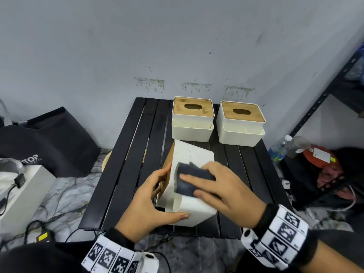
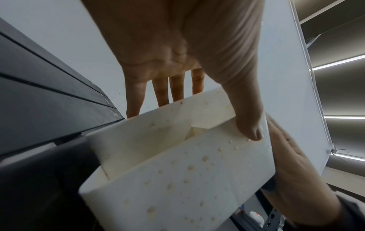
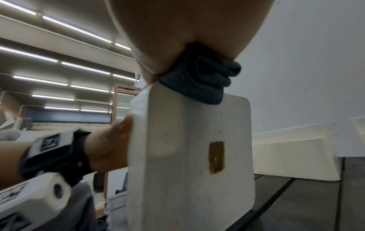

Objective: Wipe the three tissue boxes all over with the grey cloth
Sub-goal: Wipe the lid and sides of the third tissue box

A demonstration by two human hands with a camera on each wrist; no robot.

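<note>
Three tissue boxes stand on a black slatted table [image 1: 126, 174]; the nearest box [image 1: 189, 203] is white and tipped on its side, wooden lid facing left, white underside turned upward; its open side pocket, seen from the left wrist, shows nothing inside. Pale specks dot its white walls, and a small brown patch marks the face seen from the right wrist. The grey cloth [image 1: 192, 179], folded, lies on the upturned face; the right hand [image 1: 222, 192] presses it down with fingers spread nearly flat, the thumb laid over the cloth's near edge. The left hand [image 1: 149, 201] steadies the box, fingers reaching round the lid side and the thumb [image 1: 173, 216] lying along the near white wall, so the box is gripped between them. Both wrists carry bands printed with black-and-white square markers.

Behind, near the wall, the left rear box [image 1: 192, 123] and the right rear box [image 1: 241, 127] stand upright just beside each other, each white with a wooden lid pierced by an oval slot; whether tissue lies inside cannot be told; their front pockets look bare. To the left of the table lie a black bag [image 1: 51, 142] and a white case [image 1: 23, 194] with cables on a marbled floor; to the right stand a dark metal shelf [image 1: 319, 103], a plastic bottle [image 1: 279, 148] and a red container [image 1: 317, 158].
</note>
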